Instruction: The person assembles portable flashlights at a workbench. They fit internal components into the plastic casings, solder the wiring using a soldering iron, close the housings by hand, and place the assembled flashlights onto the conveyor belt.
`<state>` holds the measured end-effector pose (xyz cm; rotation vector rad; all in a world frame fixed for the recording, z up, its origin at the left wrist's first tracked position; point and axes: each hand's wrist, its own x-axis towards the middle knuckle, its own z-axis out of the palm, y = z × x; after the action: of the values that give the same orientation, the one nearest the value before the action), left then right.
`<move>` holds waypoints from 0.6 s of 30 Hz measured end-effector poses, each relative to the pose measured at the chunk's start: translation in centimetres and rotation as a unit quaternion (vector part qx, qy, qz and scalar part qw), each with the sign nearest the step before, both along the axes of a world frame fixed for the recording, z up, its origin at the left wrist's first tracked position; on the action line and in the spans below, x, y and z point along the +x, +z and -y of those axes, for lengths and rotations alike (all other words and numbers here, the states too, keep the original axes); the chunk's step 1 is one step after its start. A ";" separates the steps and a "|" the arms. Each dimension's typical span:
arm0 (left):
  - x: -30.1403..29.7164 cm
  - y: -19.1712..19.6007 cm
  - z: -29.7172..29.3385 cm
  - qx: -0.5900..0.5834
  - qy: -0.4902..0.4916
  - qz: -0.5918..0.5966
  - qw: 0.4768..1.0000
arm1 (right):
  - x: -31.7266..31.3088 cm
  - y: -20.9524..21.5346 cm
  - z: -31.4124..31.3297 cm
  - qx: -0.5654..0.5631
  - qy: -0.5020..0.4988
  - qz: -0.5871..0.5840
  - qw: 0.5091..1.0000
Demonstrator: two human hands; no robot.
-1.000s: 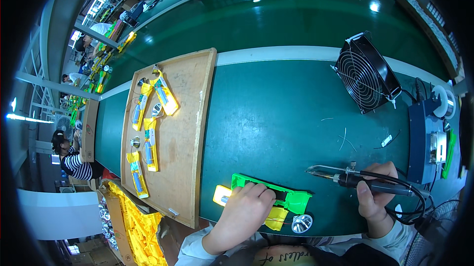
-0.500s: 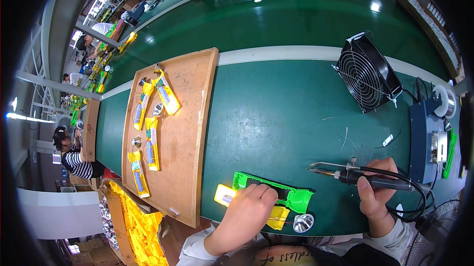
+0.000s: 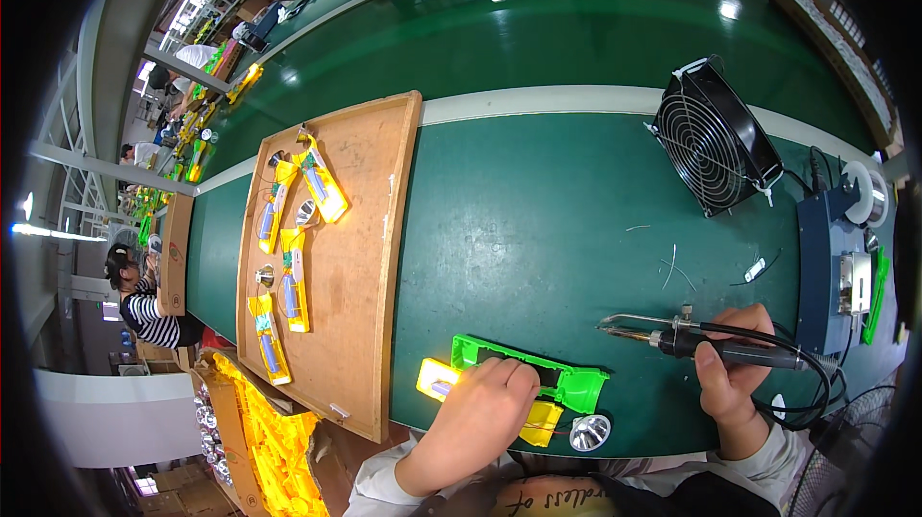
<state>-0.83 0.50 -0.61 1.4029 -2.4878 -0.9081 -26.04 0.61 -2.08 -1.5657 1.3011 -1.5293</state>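
My right hand [image 3: 735, 373] is closed around the handle of a black soldering iron [image 3: 706, 348]. The iron lies level above the bench, its tip pointing left and a thin metal guide running over it. My left hand [image 3: 477, 416] has its fingers bent and pressed together over a yellow flashlight shell half [image 3: 541, 424]; what the fingertips hold is hidden. Beside it, at the far side, lies a green flashlight shell half [image 3: 579, 388], partly covered by the fingers. A round silver reflector [image 3: 589, 432] sits on the bench to the right, with a thin red wire near it.
A shallow wooden tray [image 3: 355, 344] at left holds several yellow flashlight halves with wires and reflectors. At the back right stand a black fan [image 3: 715, 143] and a blue-grey soldering unit [image 3: 823, 267] with a wire spool [image 3: 869, 195]. Wire scraps lie on the bench. Another person [image 3: 144, 296] sits far left.
My hands, the soldering iron and the flashlight parts stay in place. The whole view has shifted very slightly.
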 end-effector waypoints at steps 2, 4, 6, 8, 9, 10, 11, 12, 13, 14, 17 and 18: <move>0.0 0.0 0.0 0.000 -0.002 0.004 1.000 | 0.1 0.1 0.0 0.001 -0.003 0.003 1.000; -0.1 0.1 0.0 -0.001 -0.003 0.005 1.000 | 0.0 0.2 0.0 0.002 -0.001 0.001 1.000; -0.1 0.1 0.0 -0.002 -0.003 0.007 1.000 | 0.0 0.1 0.0 0.004 0.002 0.001 1.000; -0.1 0.0 0.0 0.002 -0.001 0.003 1.000 | 0.0 0.1 0.1 -0.002 0.000 0.003 1.000; -0.1 0.1 0.0 0.002 -0.002 0.003 1.000 | 0.0 0.1 0.0 -0.002 0.000 0.002 1.000; -0.1 0.1 0.0 0.002 -0.001 0.000 1.000 | 0.0 0.1 0.0 -0.003 -0.001 0.004 1.000; -0.1 0.1 0.0 0.002 0.001 -0.002 1.000 | 0.0 0.1 0.0 -0.003 -0.001 0.006 1.000; -0.1 0.1 0.0 0.002 0.001 -0.002 1.000 | 0.0 0.0 0.0 -0.003 -0.001 0.006 1.000; 0.0 0.1 0.0 0.003 0.000 -0.002 1.000 | 0.0 0.0 0.0 -0.002 -0.002 0.003 1.000; 0.0 0.1 0.0 0.005 -0.001 -0.003 1.000 | 0.0 0.0 0.0 -0.002 -0.003 0.001 1.000; -0.1 0.3 0.1 0.007 0.002 -0.002 1.000 | 0.0 0.0 0.0 -0.006 -0.005 -0.002 1.000; -0.1 0.3 0.1 0.007 0.001 -0.002 1.000 | 0.0 0.0 0.1 -0.006 -0.005 -0.002 1.000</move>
<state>-0.92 0.37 -0.36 1.4063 -2.4807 -0.9287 -26.06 0.56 -2.05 -1.5729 1.3070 -1.5434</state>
